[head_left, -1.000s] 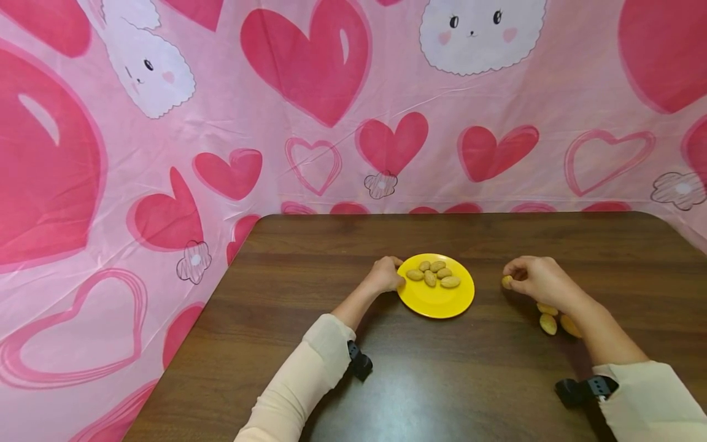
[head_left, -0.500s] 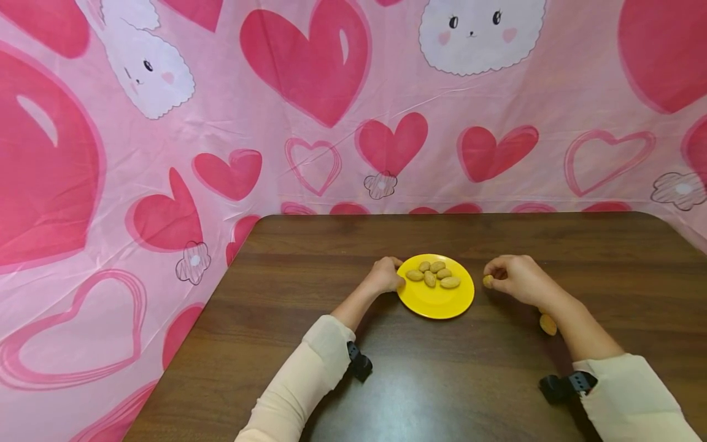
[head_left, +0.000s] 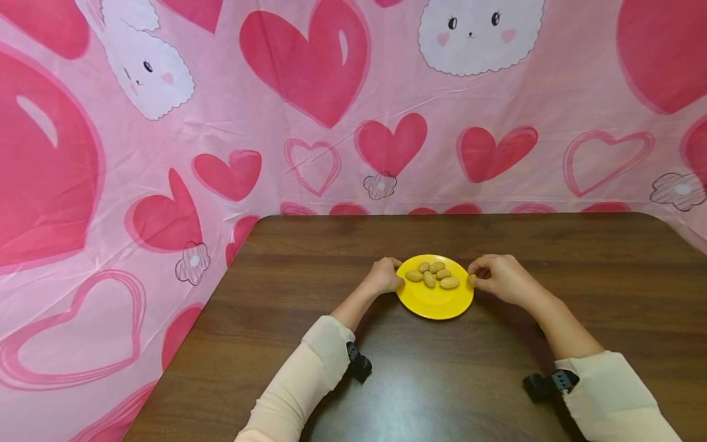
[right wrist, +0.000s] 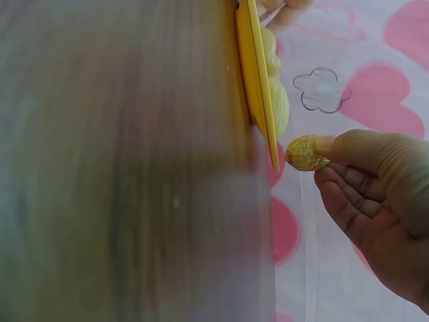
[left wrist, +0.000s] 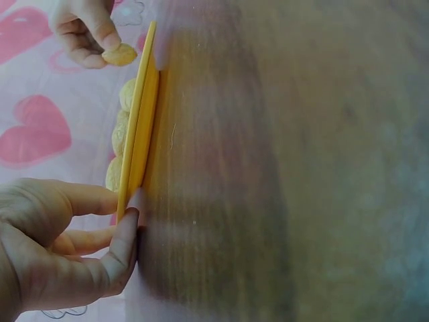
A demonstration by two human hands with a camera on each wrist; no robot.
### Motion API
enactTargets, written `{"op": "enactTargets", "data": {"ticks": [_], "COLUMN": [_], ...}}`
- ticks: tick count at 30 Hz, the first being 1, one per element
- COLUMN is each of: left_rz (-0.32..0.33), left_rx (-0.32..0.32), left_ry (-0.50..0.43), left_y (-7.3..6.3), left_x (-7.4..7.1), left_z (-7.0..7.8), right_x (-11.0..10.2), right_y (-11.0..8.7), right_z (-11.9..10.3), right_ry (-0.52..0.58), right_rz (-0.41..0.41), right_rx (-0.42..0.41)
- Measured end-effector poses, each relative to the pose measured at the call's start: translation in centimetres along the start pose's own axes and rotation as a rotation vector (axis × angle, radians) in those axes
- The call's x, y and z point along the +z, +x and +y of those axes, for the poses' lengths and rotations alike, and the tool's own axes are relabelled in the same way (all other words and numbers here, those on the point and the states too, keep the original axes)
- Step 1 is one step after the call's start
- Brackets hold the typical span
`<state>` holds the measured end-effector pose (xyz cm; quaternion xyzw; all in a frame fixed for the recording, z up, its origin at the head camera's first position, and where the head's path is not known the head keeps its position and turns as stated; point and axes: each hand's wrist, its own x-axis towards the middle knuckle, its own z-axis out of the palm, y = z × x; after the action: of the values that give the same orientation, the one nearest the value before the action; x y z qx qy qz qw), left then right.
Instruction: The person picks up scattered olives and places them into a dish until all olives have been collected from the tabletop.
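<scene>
A round yellow plate [head_left: 433, 307] lies on the table, with several tan almond-shaped nuts [head_left: 429, 280] grouped on its far half. My left hand [head_left: 383, 276] pinches the plate's left rim, thumb above and fingers beneath, as the left wrist view shows. At the opposite rim, my right hand [head_left: 505, 281] pinches another nut [right wrist: 305, 154] between thumb and fingertips. In the right wrist view this nut has a wrinkled surface and hangs just off the plate's edge, above table level, apart from the nuts on it.
The brown wooden table [head_left: 353, 239] ends at a pink heart-print cloth [head_left: 342, 153] hung behind and to the left. Black wrist cameras [head_left: 359, 362] sit on both sleeves. My right forearm [head_left: 563, 325] covers the area where loose nuts showed before.
My right hand has moved left with the nut, up to the plate's right rim. Its forearm now covers the loose nuts. The left hand and the plate have stayed in place.
</scene>
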<state>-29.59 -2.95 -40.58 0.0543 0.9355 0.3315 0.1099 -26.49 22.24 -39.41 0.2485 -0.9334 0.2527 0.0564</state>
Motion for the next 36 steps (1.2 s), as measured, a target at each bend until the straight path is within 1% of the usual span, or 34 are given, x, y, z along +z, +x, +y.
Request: {"op": "enactTargets", "data": {"ticks": [6, 14, 22, 31, 36], "left_rz": [0.009, 0.007, 0.003, 0.011, 0.007], "left_rx": [0.009, 0.003, 0.001, 0.028, 0.032], "left_ry": [0.002, -0.007, -0.008, -0.014, -0.016], "left_y": [0.1, 0.0, 0.1, 0.0, 0.0], "left_x": [0.1, 0.0, 0.0, -0.1, -0.1], "left_z": [0.0, -0.1, -0.1, -0.1, -0.2], "right_x": [0.7, 2.1, 2.8, 3.8, 4.1], "right_y": [0.7, 2.2, 3.3, 4.3, 4.7], "right_z": [-0.8, -2.5, -3.9, -4.9, -5.2], "right_ry": [0.008, 0.041, 0.063, 0.090, 0.080], "right_rz": [0.015, 0.011, -0.030, -0.022, -0.061], "right_rx": [-0.036, -0.076, -0.060, -0.098, -0.090]}}
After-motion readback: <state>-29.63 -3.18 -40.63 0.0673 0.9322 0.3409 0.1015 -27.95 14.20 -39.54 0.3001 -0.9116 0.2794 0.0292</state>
